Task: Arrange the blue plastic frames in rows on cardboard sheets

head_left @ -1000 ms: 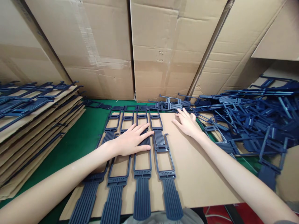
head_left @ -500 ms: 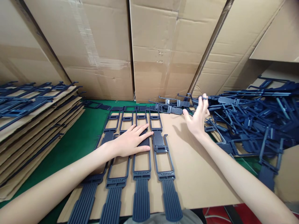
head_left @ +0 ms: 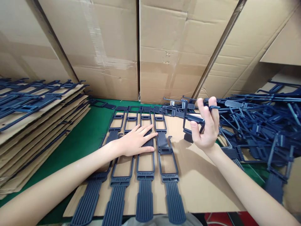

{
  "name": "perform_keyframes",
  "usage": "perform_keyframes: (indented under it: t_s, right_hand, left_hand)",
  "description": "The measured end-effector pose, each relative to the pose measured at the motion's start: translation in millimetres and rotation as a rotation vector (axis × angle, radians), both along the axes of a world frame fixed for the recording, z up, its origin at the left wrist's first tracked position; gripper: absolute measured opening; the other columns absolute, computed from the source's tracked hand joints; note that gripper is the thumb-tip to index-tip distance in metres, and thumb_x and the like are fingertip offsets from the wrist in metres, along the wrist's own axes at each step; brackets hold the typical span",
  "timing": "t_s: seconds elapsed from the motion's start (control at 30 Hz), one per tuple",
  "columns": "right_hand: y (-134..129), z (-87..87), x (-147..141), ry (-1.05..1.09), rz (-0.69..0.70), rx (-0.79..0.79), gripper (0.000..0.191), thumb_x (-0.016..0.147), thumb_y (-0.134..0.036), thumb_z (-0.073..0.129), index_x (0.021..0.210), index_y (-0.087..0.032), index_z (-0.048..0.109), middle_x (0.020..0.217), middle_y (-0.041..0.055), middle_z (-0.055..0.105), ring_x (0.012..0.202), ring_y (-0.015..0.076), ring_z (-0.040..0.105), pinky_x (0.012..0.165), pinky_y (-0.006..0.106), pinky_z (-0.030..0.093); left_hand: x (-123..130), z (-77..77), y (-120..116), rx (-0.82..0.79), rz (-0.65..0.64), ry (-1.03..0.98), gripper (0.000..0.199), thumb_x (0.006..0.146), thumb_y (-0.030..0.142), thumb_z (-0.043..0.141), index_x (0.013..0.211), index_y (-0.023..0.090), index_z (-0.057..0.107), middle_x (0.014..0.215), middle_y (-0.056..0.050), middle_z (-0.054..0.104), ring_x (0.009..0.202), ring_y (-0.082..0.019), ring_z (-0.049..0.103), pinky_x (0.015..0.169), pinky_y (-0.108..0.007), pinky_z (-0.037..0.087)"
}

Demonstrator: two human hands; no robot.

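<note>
My left hand (head_left: 137, 141) lies flat with fingers spread across the rows of dark blue plastic frames (head_left: 145, 163), each a rectangular loop with a ribbed paddle end. These frames rest side by side on a cardboard sheet (head_left: 195, 185). My right hand (head_left: 208, 128) is raised over the sheet's right part, its fingers closed on one dark blue plastic frame (head_left: 188, 121), which is tilted upright with its ribbed end low. A small dark loop (head_left: 213, 107) shows at my right fingers; whether it belongs to the held frame I cannot tell.
A tangled heap of similar frames (head_left: 256, 122) lies at the right. On the left stands a stack of cardboard sheets (head_left: 47, 138) with frames between and on top. Tall cardboard boxes (head_left: 174, 53) wall off the back. Green table surface (head_left: 94, 125) shows between.
My right hand has come slightly nearer and rightward, bringing up a plastic frame from the back of the sheet. My left hand stays on the laid-out frames. The view has shifted slightly.
</note>
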State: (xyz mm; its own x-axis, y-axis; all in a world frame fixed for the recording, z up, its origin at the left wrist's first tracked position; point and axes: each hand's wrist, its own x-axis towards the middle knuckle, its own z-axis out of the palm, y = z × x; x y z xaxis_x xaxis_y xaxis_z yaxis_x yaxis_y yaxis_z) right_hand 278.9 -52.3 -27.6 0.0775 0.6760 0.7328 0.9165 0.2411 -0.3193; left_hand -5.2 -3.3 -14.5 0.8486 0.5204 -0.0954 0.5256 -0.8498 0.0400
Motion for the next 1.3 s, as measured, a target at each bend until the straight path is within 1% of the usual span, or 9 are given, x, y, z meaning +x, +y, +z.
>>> perform_keyframes:
  t_s: [0.1, 0.2, 0.27, 0.5, 0.7, 0.83, 1.03, 1.13, 1.3]
  right_hand:
    - [2.9, 3.7, -1.3, 0.113, 0.105, -0.003, 0.064, 0.094, -0.050, 0.034, 0.151, -0.026, 0.020, 0.151, 0.0114, 0.027, 0.130, 0.0366, 0.041, 0.089, 0.049, 0.052]
    - [12.4, 1.2, -0.9, 0.328, 0.236, -0.065, 0.055, 0.093, -0.047, 0.041, 0.143, -0.024, 0.035, 0.137, 0.0139, 0.047, 0.101, 0.0285, 0.065, 0.077, 0.040, 0.057]
    - [21.6, -5.0, 1.7, 0.492, 0.298, -0.154, 0.051, 0.090, -0.048, 0.048, 0.133, -0.022, 0.044, 0.121, 0.0136, 0.060, 0.078, 0.0239, 0.069, 0.068, 0.036, 0.058]
    - [41.1, -19.3, 13.9, 0.906, 0.370, -0.311, 0.056, 0.071, -0.048, 0.073, 0.111, -0.017, 0.051, 0.092, 0.0086, 0.069, 0.049, 0.0169, 0.063, 0.049, 0.030, 0.053]
    - [38.8, -11.6, 18.2, 0.856, 0.347, -0.237, 0.048, 0.070, -0.048, 0.075, 0.103, -0.017, 0.058, 0.073, 0.0027, 0.068, 0.041, 0.0111, 0.052, 0.038, 0.023, 0.042]
    - [38.4, -10.7, 19.0, 0.829, 0.396, -0.343, 0.044, 0.070, -0.048, 0.074, 0.096, -0.014, 0.061, 0.062, 0.0013, 0.065, 0.033, 0.0074, 0.041, 0.033, 0.020, 0.031]
    - [42.7, -14.5, 21.6, 0.942, 0.410, -0.409, 0.050, 0.068, -0.046, 0.075, 0.104, -0.015, 0.063, 0.082, 0.0076, 0.072, 0.043, 0.0092, 0.050, 0.042, 0.023, 0.042]
    - [47.7, -17.8, 26.6, 1.012, 0.457, -0.415, 0.065, 0.061, -0.042, 0.079, 0.118, -0.018, 0.057, 0.106, 0.0123, 0.069, 0.079, 0.0214, 0.067, 0.060, 0.030, 0.053]
    - [53.4, -26.9, 28.3, 0.945, 0.520, -0.413, 0.075, 0.062, -0.042, 0.075, 0.129, -0.021, 0.050, 0.124, 0.0151, 0.061, 0.111, 0.0316, 0.059, 0.074, 0.041, 0.056]
  left_hand:
    - [0.1, -0.2, -0.4, 0.007, 0.002, 0.004, 0.069, 0.094, 0.065, 0.030, 0.149, 0.023, 0.027, 0.158, -0.015, 0.012, 0.144, -0.033, 0.015, 0.113, -0.052, 0.015]
    - [0.2, -0.2, -0.7, 0.008, 0.006, 0.010, 0.069, 0.094, 0.064, 0.030, 0.150, 0.023, 0.026, 0.158, -0.016, 0.011, 0.144, -0.033, 0.015, 0.114, -0.052, 0.015]
    - [0.1, -0.1, -0.8, 0.010, 0.003, 0.006, 0.069, 0.094, 0.064, 0.031, 0.150, 0.023, 0.026, 0.158, -0.015, 0.011, 0.144, -0.033, 0.015, 0.114, -0.052, 0.015]
    - [-0.8, -1.3, -0.2, -0.001, -0.001, -0.001, 0.069, 0.094, 0.064, 0.030, 0.150, 0.023, 0.026, 0.158, -0.016, 0.011, 0.144, -0.033, 0.015, 0.113, -0.053, 0.014]
    - [-0.7, -0.9, 0.0, 0.000, 0.003, -0.003, 0.069, 0.094, 0.064, 0.031, 0.150, 0.024, 0.026, 0.158, -0.015, 0.012, 0.144, -0.033, 0.015, 0.114, -0.053, 0.014]
    - [-0.2, -0.4, -0.5, 0.001, 0.001, 0.004, 0.069, 0.094, 0.064, 0.030, 0.150, 0.024, 0.025, 0.158, -0.015, 0.011, 0.144, -0.033, 0.015, 0.114, -0.053, 0.014]
    - [-0.1, -0.4, -0.6, -0.003, 0.002, -0.015, 0.068, 0.094, 0.064, 0.032, 0.149, 0.024, 0.028, 0.158, -0.015, 0.013, 0.143, -0.034, 0.017, 0.114, -0.053, 0.014]
    - [0.3, -0.1, -0.8, 0.006, -0.003, -0.010, 0.068, 0.094, 0.063, 0.031, 0.149, 0.024, 0.027, 0.158, -0.014, 0.012, 0.144, -0.033, 0.017, 0.114, -0.052, 0.014]
    - [0.5, 0.8, -2.0, 0.016, 0.003, 0.018, 0.069, 0.094, 0.064, 0.030, 0.149, 0.023, 0.027, 0.157, -0.016, 0.013, 0.144, -0.034, 0.017, 0.114, -0.052, 0.015]
